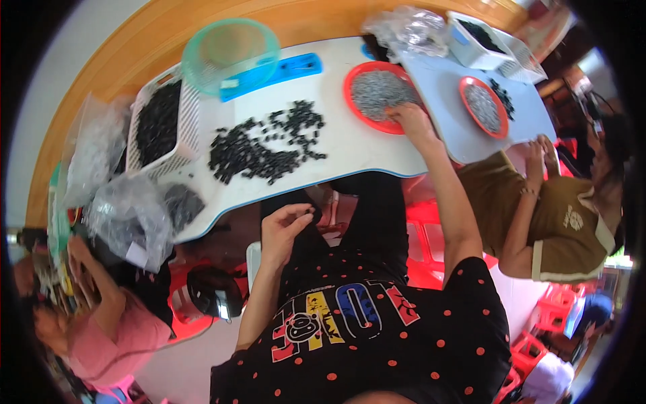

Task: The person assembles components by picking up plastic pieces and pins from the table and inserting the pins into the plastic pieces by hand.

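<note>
My left hand (285, 227) is over my lap, below the table's front edge, its thumb and fingertips pinched on a small black piece (311, 211). My right hand (412, 124) reaches across to the near rim of a red plate (348, 94). That plate is heaped with small grey metal-looking pieces (380, 93). The right fingertips are closed together at the heap; what lies between them is too small to make out. Many small black pieces (259, 153) are scattered on the white table (336, 59) left of the plate.
At the left stand a white basket of black pieces (159, 124) and plastic bags (131, 215). Behind them are a green basket (231, 57) and a blue tray (296, 69). A second red plate (465, 101) lies at the right. People sit on both sides.
</note>
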A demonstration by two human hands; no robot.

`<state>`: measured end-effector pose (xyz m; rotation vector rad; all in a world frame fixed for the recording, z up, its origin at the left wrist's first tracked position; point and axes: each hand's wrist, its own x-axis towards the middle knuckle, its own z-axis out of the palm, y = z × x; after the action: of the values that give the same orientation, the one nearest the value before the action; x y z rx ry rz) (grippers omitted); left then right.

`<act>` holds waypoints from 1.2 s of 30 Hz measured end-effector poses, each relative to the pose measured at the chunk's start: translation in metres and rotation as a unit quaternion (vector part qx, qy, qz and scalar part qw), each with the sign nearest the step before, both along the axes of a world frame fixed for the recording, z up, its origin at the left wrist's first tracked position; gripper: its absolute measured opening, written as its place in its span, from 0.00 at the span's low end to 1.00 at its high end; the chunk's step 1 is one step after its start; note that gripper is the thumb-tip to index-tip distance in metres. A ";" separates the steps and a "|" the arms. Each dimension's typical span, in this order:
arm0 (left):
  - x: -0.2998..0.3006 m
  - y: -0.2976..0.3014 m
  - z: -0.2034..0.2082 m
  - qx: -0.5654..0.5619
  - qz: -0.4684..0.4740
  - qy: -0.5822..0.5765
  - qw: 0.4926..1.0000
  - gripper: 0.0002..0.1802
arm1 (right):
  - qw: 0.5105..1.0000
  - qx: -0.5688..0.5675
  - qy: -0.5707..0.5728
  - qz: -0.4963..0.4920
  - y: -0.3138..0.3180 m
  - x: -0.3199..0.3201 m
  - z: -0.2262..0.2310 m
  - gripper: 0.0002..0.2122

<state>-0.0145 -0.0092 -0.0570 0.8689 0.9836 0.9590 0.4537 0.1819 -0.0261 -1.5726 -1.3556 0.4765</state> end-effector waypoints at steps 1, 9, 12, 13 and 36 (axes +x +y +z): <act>-0.003 -0.006 0.004 -0.006 0.018 -0.022 1.000 0.19 | 0.999 -0.003 0.019 0.030 0.001 -0.009 -0.003 0.09; 0.011 0.008 0.035 0.051 0.002 -0.063 0.997 0.17 | 0.989 -0.047 0.126 0.055 -0.073 -0.027 -0.013 0.09; 0.015 0.005 0.045 0.077 0.009 -0.065 0.995 0.18 | 0.957 -0.063 0.229 0.169 -0.140 -0.124 0.036 0.07; 0.016 0.003 0.052 0.088 0.008 -0.059 0.994 0.18 | 0.943 -0.087 0.243 0.211 -0.161 -0.147 0.052 0.07; 0.014 -0.031 0.057 0.168 0.111 0.124 0.972 0.16 | 0.963 0.015 0.035 0.266 -0.219 -0.242 0.063 0.15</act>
<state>-0.0008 -0.0405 0.0004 1.2002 1.1688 1.2533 0.2113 -0.0367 0.0367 -1.1407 -1.7210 0.8221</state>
